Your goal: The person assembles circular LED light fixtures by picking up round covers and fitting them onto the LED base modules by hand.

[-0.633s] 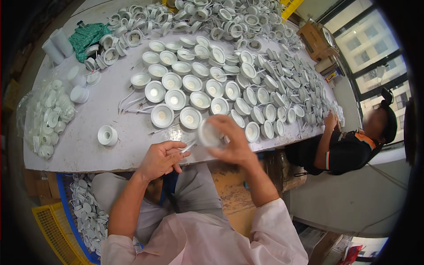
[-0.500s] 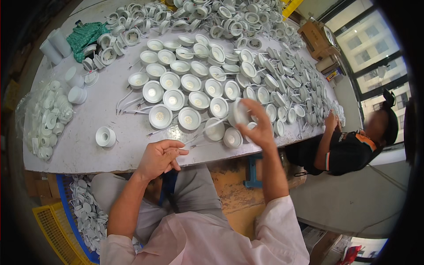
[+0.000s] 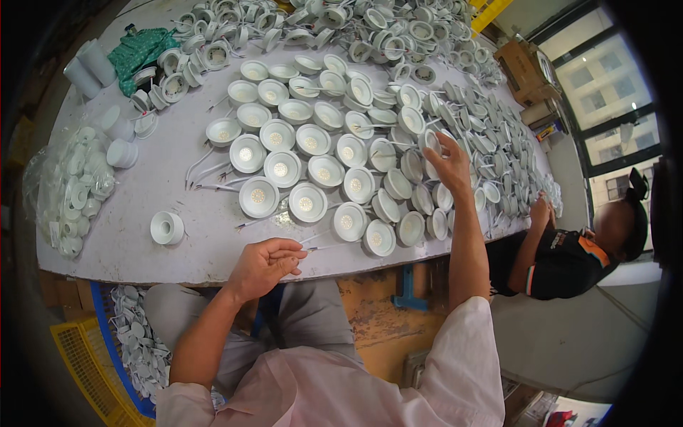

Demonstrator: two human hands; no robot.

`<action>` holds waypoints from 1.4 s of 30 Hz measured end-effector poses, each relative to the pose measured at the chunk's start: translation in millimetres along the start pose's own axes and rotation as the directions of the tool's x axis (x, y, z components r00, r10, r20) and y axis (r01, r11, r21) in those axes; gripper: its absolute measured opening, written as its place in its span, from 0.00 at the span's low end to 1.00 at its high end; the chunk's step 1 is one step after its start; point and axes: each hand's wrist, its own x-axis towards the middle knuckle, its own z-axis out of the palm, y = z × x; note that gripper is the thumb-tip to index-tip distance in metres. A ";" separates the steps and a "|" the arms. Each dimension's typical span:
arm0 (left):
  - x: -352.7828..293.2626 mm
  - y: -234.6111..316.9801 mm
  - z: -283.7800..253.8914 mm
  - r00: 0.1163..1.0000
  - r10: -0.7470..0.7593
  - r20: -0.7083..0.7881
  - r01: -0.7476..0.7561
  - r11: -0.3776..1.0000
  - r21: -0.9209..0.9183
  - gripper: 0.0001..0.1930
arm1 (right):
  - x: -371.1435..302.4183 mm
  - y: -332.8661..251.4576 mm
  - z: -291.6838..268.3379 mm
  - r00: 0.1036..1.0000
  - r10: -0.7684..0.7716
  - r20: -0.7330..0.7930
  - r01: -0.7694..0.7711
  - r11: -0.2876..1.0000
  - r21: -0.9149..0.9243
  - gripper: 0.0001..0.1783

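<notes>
Many round white downlights with wire tails lie in rows on the table. My right hand reaches into the rows at the middle right, its fingers curled on the rim of a white downlight. Near the table's front edge my left hand is closed, thumb and fingers pinched together. Beside its fingertips are the thin wire ends of a front downlight; whether the fingers grip them cannot be told. A lone white ring-shaped housing sits on the left.
A clear bag of white parts and a green cloth lie on the left of the table. Further downlights are heaped at the back. A blue basket of white parts stands below left. Another person sits on the right.
My right hand has moved away from me and to the right, from a downlight near the front to one deeper in the rows. My left hand stays near the front edge, still closed.
</notes>
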 end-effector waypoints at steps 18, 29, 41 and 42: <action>-4.9 -1.3 -2.6 0.996 0.018 0.086 -0.011 0.997 -0.079 0.16 | 0.7 10.0 10.0 0.998 0.064 -0.012 -0.065 0.992 -0.111 0.35; -10.8 0.9 -1.8 0.999 0.027 0.041 -0.030 0.996 0.088 0.13 | 27.8 -36.4 -3.3 0.959 -0.185 -0.217 0.166 0.981 -0.104 0.21; -14.1 12.3 -17.4 0.997 0.077 -0.020 -0.078 0.996 -0.038 0.14 | 247.1 -47.4 102.1 0.932 0.358 0.057 -0.308 0.698 0.647 0.17; -14.6 11.8 -21.4 0.996 0.082 -0.041 -0.083 0.996 -0.031 0.14 | 255.0 -50.1 108.9 0.934 0.351 0.072 -0.311 0.693 0.650 0.17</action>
